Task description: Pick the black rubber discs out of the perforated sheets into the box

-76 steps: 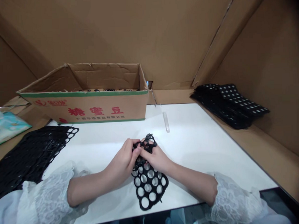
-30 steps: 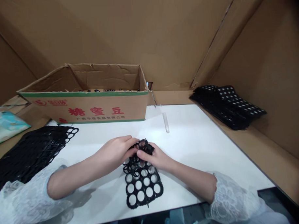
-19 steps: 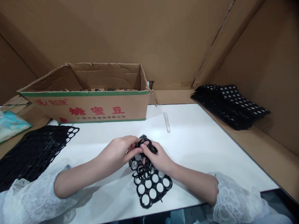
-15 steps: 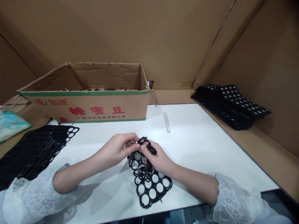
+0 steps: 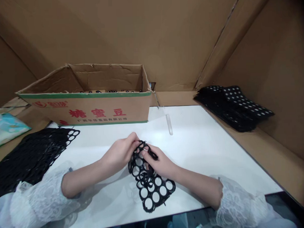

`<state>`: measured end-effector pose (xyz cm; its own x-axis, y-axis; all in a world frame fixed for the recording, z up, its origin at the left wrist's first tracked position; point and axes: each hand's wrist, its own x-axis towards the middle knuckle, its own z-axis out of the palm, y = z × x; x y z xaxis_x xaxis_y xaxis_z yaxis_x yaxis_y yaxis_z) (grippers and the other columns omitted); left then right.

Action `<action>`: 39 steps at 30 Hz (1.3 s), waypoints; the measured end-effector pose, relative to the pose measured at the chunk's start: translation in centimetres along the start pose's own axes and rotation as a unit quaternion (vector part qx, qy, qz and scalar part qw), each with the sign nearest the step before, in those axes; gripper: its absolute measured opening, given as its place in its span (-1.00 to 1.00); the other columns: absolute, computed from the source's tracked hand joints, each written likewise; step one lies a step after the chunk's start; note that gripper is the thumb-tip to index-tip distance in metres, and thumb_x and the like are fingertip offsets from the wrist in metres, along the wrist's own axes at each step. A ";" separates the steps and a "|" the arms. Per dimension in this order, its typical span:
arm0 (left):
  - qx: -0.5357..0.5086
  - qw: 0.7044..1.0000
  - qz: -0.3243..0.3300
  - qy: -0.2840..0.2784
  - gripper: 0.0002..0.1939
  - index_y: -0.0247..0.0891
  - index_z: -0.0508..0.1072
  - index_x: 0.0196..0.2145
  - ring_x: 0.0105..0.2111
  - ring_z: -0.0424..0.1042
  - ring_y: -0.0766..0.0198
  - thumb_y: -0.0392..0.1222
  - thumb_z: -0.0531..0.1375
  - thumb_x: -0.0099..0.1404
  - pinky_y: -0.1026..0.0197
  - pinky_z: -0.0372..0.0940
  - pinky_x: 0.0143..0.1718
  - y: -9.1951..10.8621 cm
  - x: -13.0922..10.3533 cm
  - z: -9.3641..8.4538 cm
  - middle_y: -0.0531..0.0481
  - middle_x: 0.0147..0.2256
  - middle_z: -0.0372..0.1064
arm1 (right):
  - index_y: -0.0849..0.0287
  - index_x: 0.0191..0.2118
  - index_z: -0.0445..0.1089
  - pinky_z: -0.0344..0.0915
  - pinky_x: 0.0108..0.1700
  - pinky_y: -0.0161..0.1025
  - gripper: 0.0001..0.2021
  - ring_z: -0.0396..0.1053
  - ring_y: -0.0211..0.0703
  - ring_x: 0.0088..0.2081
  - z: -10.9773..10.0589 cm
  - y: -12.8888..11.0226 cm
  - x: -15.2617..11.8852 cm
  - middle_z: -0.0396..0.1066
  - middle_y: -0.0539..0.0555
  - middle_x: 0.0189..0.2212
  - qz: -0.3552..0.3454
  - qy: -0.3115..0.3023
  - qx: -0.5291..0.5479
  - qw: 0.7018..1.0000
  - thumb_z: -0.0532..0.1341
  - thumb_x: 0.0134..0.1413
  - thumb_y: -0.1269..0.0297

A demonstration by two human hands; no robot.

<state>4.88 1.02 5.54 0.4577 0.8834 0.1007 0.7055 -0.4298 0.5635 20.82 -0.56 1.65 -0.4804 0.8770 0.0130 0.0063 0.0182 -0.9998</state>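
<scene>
Between my hands is a black sheet with rows of round holes, its near end lying on the white table and its far end lifted and bunched. My left hand is closed at the sheet's upper left edge, its fingertips partly hidden behind the black rings. My right hand grips the bunched upper part, thumb on top and the other fingers mostly underneath. Several loose-looking black rings lie over the middle of the sheet.
A cardboard box with black ring pieces inside stands at the back left. Black perforated sheets are piled at left, and another stack sits at right. A clear small tube lies on the table. A plastic packet is far left.
My left hand has shifted slightly and turned, its fingers now behind the sheet's upper edge. The sheet's top is spread a little more; my right hand stays about where it was.
</scene>
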 end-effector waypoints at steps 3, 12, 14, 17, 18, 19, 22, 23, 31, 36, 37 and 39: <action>0.047 0.993 -0.010 0.109 -0.83 -0.24 0.23 -0.35 -0.55 0.26 0.38 -0.18 -0.11 0.27 0.36 0.10 -0.51 -0.6 0.4 -1.8 0.09 -0.53 0.26 | 0.18 -0.39 0.18 0.14 -0.54 -0.40 -0.79 0.11 -0.43 -0.59 -0.2 0.0 0.1 0.11 -0.06 -0.53 -0.008 0.023 0.016 1.000 0.01 0.05 0.13; 0.321 0.802 -0.018 0.504 -0.56 -0.47 0.35 -0.23 -0.35 0.30 0.33 -0.01 -0.10 0.27 0.28 0.17 -0.29 -2.4 3.4 -13.4 -0.07 -0.32 0.34 | 0.22 -0.48 0.17 0.20 -0.39 -0.34 -0.73 0.19 -0.38 -0.52 -0.6 -0.4 0.5 0.21 -0.05 -0.51 0.043 0.012 0.054 0.998 0.18 -0.13 0.11; 0.360 0.818 -0.057 0.446 -0.45 -0.53 0.40 -0.36 -0.28 0.32 0.23 0.09 -0.10 0.24 0.19 0.15 -0.20 -3.9 5.5 -15.1 -0.10 -0.37 0.35 | 0.21 -0.45 0.16 0.20 -0.30 -0.34 -0.70 0.20 -0.37 -0.45 -0.7 -0.6 0.5 0.22 -0.05 -0.48 0.040 0.020 0.051 0.998 0.27 -0.25 0.18; 0.408 0.848 -0.106 0.322 -0.31 -0.56 0.42 -0.38 -0.21 0.29 0.13 0.17 -0.20 0.23 0.12 0.13 -0.19 -5.0 7.0 -15.3 -0.14 -0.37 0.34 | 0.19 -0.43 0.12 0.22 -0.28 -0.32 -0.69 0.21 -0.35 -0.41 -0.9 -0.5 0.5 0.20 -0.06 -0.45 0.049 0.025 0.086 0.995 0.26 -0.24 0.18; 0.414 0.846 -0.094 0.322 -0.33 -0.53 0.41 -0.32 -0.17 0.26 0.12 0.15 -0.23 0.25 0.11 0.11 -0.17 -4.8 6.7 -14.6 -0.15 -0.32 0.32 | 0.19 -0.43 0.12 0.23 -0.29 -0.31 -0.70 0.22 -0.34 -0.40 -1.0 -0.5 0.5 0.19 -0.06 -0.45 0.054 0.028 0.099 0.993 0.25 -0.22 0.17; 0.411 0.843 -0.073 0.339 -0.38 -0.49 0.39 -0.26 -0.14 0.22 0.12 0.10 -0.24 0.27 0.12 0.10 -0.15 -4.3 6.1 -13.6 -0.15 -0.27 0.30 | 0.18 -0.42 0.12 0.24 -0.29 -0.30 -0.71 0.23 -0.33 -0.40 -1.0 -0.4 0.5 0.19 -0.06 -0.45 0.059 0.032 0.109 0.992 0.24 -0.21 0.17; 0.336 0.893 -0.015 0.298 -0.57 -0.32 0.36 -0.29 -0.25 0.27 0.24 0.00 -0.17 0.29 0.22 0.14 -0.23 -1.9 3.1 -8.8 -0.04 -0.34 0.32 | 0.17 -0.43 0.12 0.26 -0.29 -0.29 -0.73 0.25 -0.33 -0.41 -1.0 -0.2 0.7 0.18 -0.08 -0.46 0.055 0.050 0.124 0.989 0.23 -0.19 0.18; 0.282 0.940 0.005 0.192 -0.62 -0.26 0.34 -0.30 -0.37 0.30 0.31 0.03 -0.13 0.27 0.28 0.16 -0.33 -1.2 2.0 -7.0 0.02 -0.39 0.33 | 0.17 -0.43 0.12 0.26 -0.29 -0.29 -0.74 0.25 -0.34 -0.42 -1.0 -0.2 0.7 0.17 -0.09 -0.47 0.046 0.057 0.120 0.990 0.23 -0.18 0.19; 0.124 0.989 -0.006 -0.075 -0.75 -0.25 0.21 -0.32 -0.53 0.32 0.28 -0.06 -0.14 0.28 0.30 0.10 -0.54 0.5 -1.1 0.1 0.02 -0.49 0.34 | 0.21 -0.31 0.23 0.22 -0.17 -0.28 -0.78 0.28 -0.30 -0.32 -0.9 -0.1 0.7 0.26 -0.02 -0.42 0.025 0.086 0.051 0.995 0.19 -0.12 0.23; 0.156 0.988 -0.007 0.018 -0.80 -0.24 0.20 -0.35 -0.57 0.28 0.31 -0.21 -0.18 0.27 0.30 0.10 -0.54 -0.4 -0.4 -0.8 0.05 -0.54 0.29 | 0.17 -0.30 0.21 0.24 -0.20 -0.26 -0.77 0.33 -0.28 -0.36 -0.5 -0.3 0.7 0.28 -0.03 -0.43 0.048 0.081 0.096 0.991 0.19 -0.12 0.23; 0.169 0.984 -0.012 0.051 -0.81 -0.24 0.20 -0.33 -0.56 0.29 0.31 -0.22 -0.17 0.27 0.30 0.11 -0.53 -0.8 -0.1 -1.2 0.04 -0.52 0.29 | 0.17 -0.29 0.21 0.24 -0.22 -0.26 -0.76 0.33 -0.28 -0.37 -0.4 -0.3 0.7 0.30 -0.02 -0.41 0.057 0.084 0.110 0.989 0.20 -0.13 0.23; 0.206 0.968 -0.035 0.142 -0.81 -0.25 0.22 -0.30 -0.52 0.31 0.30 -0.22 -0.15 0.26 0.30 0.12 -0.51 -1.7 0.5 -2.4 0.02 -0.49 0.31 | 0.17 -0.29 0.22 0.25 -0.25 -0.26 -0.75 0.33 -0.30 -0.41 -0.4 -0.4 0.7 0.32 0.00 -0.36 0.086 0.092 0.137 0.982 0.21 -0.15 0.23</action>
<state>2.64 2.66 6.59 0.2747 0.9042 0.3271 0.9123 -0.3526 0.2085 20.84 0.29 2.04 -0.3261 0.9281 -0.1798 -0.1753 -0.2462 -0.9532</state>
